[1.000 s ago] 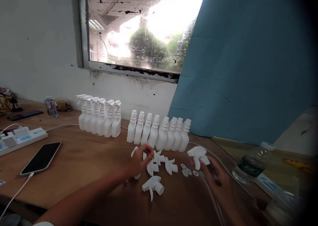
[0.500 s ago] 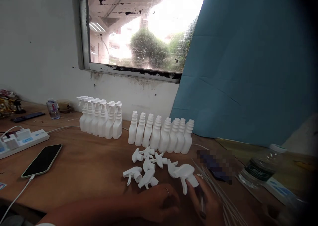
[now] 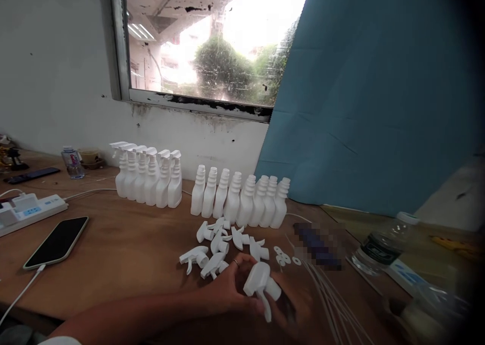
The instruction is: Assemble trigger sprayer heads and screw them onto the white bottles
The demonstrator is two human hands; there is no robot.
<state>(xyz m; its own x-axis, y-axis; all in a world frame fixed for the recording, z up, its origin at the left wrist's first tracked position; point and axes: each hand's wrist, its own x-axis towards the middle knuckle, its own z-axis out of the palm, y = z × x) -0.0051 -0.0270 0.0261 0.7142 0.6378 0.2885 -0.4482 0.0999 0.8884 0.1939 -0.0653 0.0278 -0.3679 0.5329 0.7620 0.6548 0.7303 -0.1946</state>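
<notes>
My left hand (image 3: 231,284) and my right hand (image 3: 290,299) meet low over the wooden table (image 3: 125,244), both closed round one white trigger sprayer head (image 3: 261,282). Just beyond them lies a loose pile of several more white sprayer heads (image 3: 220,244). A few small white washers (image 3: 282,256) lie to the right of the pile. Behind stands a row of several open-necked white bottles (image 3: 240,198), and left of it a row of white bottles with sprayer heads fitted (image 3: 147,176).
A phone (image 3: 56,241) on a cable and a white power strip (image 3: 28,208) lie at the left. Thin white tubes (image 3: 333,299) fan out at the right, near a clear water bottle (image 3: 381,246). A blue sheet (image 3: 371,97) hangs behind, right of the window.
My left hand has drawn back from the pile of sprayer heads toward me and joined my right hand on the sprayer head, which has moved left and nearer to me.
</notes>
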